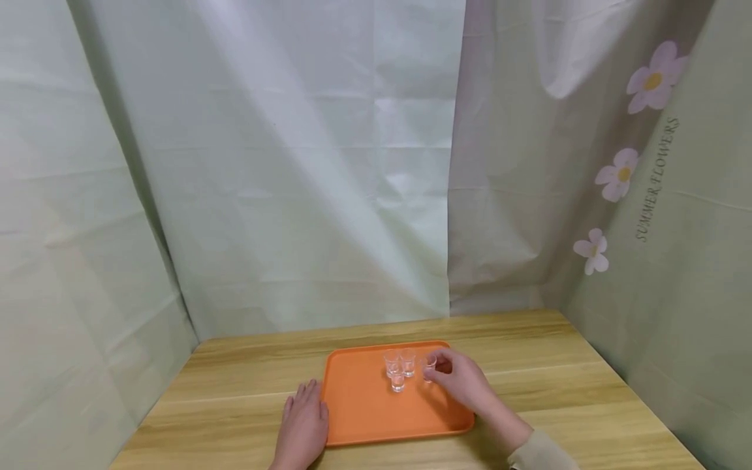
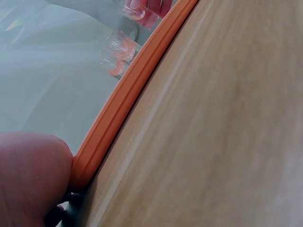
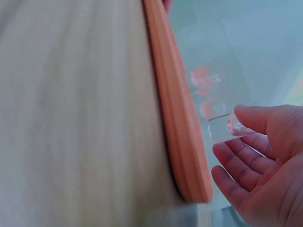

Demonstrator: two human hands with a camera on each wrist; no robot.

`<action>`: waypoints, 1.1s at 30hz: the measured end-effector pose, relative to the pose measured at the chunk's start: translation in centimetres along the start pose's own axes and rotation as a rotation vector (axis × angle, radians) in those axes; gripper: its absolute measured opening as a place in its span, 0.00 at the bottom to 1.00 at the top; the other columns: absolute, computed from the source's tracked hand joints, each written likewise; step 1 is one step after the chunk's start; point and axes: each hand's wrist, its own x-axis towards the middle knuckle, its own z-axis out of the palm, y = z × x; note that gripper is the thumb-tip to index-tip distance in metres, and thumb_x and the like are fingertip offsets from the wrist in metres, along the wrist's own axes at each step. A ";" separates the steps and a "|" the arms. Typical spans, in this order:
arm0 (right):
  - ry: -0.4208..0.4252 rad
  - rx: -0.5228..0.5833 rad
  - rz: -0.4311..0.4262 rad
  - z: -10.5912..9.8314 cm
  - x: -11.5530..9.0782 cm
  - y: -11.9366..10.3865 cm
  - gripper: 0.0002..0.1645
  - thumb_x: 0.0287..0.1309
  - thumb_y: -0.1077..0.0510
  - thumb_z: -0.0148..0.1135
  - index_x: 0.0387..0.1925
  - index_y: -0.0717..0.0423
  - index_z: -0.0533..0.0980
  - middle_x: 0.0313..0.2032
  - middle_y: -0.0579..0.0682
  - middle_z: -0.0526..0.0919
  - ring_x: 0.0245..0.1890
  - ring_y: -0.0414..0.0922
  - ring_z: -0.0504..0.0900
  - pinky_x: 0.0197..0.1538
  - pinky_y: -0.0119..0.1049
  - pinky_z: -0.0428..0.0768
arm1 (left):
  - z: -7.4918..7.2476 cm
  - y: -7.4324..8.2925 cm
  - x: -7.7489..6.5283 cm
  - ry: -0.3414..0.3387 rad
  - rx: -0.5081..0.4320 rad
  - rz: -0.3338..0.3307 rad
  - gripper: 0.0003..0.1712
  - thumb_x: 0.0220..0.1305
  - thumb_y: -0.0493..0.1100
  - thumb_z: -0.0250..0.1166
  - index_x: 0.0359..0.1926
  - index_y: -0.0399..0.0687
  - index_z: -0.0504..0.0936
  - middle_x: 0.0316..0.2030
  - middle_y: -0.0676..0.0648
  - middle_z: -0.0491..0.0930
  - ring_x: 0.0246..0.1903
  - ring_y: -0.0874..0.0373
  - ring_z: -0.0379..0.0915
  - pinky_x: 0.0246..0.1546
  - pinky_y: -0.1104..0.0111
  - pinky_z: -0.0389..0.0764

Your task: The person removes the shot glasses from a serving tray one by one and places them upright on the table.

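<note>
An orange tray (image 1: 358, 411) lies on the wooden table. On it stand several small clear shot glasses (image 1: 397, 381) in a tight cluster. My right hand (image 1: 464, 380) pinches another shot glass (image 3: 224, 127) between thumb and fingers, just right of that cluster. The right wrist view shows the glass with its base toward the tray, and the other fingers spread below the thumb. At the tray's left edge my left hand (image 1: 302, 427) rests with its fingers extended, the thumb side against the rim. Only part of this hand (image 2: 31, 177) shows in the left wrist view.
The wooden table (image 1: 235, 405) extends on both sides of the tray. Pale hanging sheets (image 1: 305, 196) enclose it at the back and both sides. The right sheet bears printed white flowers (image 1: 617, 174) and lettering.
</note>
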 end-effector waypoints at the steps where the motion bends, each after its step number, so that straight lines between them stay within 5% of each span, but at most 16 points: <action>1: 0.012 -0.002 0.000 -0.3 0.0 0.1 0.09 0.68 0.57 0.78 0.44 0.53 0.84 0.38 0.41 0.89 0.41 0.41 0.87 0.44 0.35 0.84 | 0.0 0.0 0.0 0.001 0.000 0.001 0.26 0.80 0.37 0.59 0.71 0.23 0.76 0.73 0.24 0.73 0.76 0.24 0.62 0.76 0.27 0.57; 12: 0.123 -0.061 0.072 -3.3 0.6 2.0 0.12 0.69 0.56 0.78 0.49 0.54 0.87 0.39 0.43 0.87 0.43 0.41 0.86 0.47 0.38 0.84 | -0.1 0.2 -0.2 0.003 -0.008 -0.005 0.26 0.80 0.36 0.59 0.71 0.23 0.76 0.73 0.24 0.72 0.76 0.24 0.62 0.76 0.28 0.57; 33: 0.142 -0.110 0.125 -7.7 0.9 6.3 0.23 0.73 0.56 0.74 0.61 0.66 0.84 0.49 0.56 0.91 0.52 0.56 0.89 0.54 0.50 0.87 | -0.3 0.4 -0.2 0.001 -0.005 -0.006 0.27 0.80 0.36 0.59 0.72 0.23 0.75 0.73 0.24 0.72 0.76 0.24 0.62 0.76 0.28 0.57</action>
